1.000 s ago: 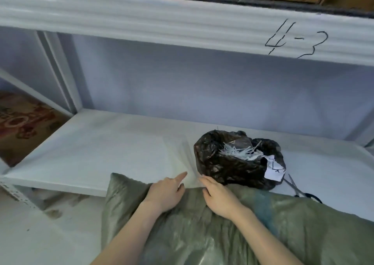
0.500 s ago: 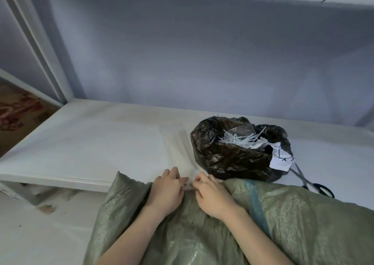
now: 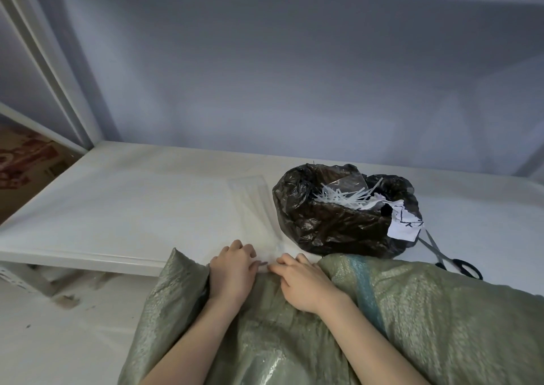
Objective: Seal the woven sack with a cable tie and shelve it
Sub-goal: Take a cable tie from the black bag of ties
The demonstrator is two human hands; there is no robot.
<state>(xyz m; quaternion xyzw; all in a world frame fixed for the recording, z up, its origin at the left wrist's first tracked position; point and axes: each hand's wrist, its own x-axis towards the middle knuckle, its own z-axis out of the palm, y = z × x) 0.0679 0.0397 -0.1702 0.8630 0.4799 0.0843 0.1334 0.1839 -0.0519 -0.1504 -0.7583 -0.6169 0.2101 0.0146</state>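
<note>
The green woven sack (image 3: 412, 320) leans against the front edge of the white shelf (image 3: 117, 208), and both my forearms lie on it. My left hand (image 3: 232, 270) and my right hand (image 3: 300, 278) sit at the sack's top edge with fingers curled. Their fingertips meet at the near end of a clear plastic packet (image 3: 256, 208) that lies flat on the shelf, and they seem to pinch it. A black plastic bag (image 3: 332, 225) just right of the packet holds several loose white cable ties (image 3: 344, 196).
A white paper label (image 3: 403, 225) hangs off the black bag. Black-handled scissors (image 3: 459, 264) lie to its right, partly behind the sack. The shelf's upright post (image 3: 59, 69) stands at far left, with the purple back wall behind. White floor shows at lower left.
My left hand's fingers went from stretched out to curled, and both hands drew together at the packet's near end. The camera tilted down and moved closer to the shelf.
</note>
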